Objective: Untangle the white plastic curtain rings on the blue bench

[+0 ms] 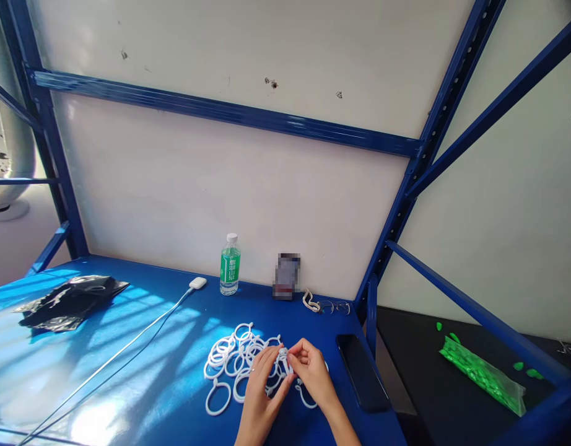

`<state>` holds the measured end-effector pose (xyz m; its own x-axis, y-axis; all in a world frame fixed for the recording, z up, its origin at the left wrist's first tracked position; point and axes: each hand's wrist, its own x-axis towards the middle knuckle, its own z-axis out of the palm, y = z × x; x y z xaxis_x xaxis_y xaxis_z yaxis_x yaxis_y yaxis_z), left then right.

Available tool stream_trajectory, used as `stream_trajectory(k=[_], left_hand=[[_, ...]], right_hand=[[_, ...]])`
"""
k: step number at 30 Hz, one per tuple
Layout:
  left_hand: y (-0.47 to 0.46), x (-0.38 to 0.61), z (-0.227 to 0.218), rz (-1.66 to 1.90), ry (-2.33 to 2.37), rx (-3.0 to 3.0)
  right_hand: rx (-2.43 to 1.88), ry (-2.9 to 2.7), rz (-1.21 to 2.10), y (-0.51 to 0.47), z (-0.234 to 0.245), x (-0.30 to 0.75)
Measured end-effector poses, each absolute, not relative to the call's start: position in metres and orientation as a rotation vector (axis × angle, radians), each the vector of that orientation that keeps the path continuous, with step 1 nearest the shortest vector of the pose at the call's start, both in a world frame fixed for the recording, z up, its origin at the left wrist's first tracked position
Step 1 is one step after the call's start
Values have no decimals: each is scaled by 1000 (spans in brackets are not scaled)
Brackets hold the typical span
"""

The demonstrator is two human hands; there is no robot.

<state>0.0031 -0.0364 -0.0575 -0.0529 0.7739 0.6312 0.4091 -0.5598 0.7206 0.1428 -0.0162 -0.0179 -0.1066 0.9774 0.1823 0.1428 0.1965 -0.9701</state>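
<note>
**Two hands on a white plastic ring at the near edge of the blue bench**

We see our left hand (262,387) and right hand (311,368) meeting over a heap of white rings (236,359), smooth loops of thin plastic, each with a small tab or hook at one end. Between the fingertips of both hands sits a single white ring piece (284,360), pinched closed from either side; the fingers are curled tight around it, not spread. It is held just above the right part of the heap, close to the near edge of the table (141,371).

The table top is glossy blue metal, streaked with sunlight. Far left lies a crumpled black plastic bag (69,302). A thin white cable (127,347) runs from the near left to a small rounded white plug (197,283). Beside it stands a clear water bottle (230,265) with a white cap and a green label; its writing is too small for us to read. By the far wall rest a pair of spectacles (334,306). A dark phone (362,371) lies flat just right of our hands. On the black surface to the right sits a clear bag of green pieces (483,373).

Open blue surface stretches left of the heap.
</note>
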Motion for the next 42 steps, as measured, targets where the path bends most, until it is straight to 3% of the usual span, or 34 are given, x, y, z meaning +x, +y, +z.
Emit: stream_trajectory(k=[4,11,27,42], left_hand=[[-39,4,-55,1637,1208,1802],[-45,5,-45,1573,1262,1643],[-42,2,-45,1392,963,1556],[-44,1,-40,1423,1016,1615]], right_hand=[[-1126,-1499,1125,-19,-18,139],[-1127,-1581,869,-23,-4,143],[-937,-1532,1154,-28,2,140],[-945,-1453,1211,-26,-3,138]])
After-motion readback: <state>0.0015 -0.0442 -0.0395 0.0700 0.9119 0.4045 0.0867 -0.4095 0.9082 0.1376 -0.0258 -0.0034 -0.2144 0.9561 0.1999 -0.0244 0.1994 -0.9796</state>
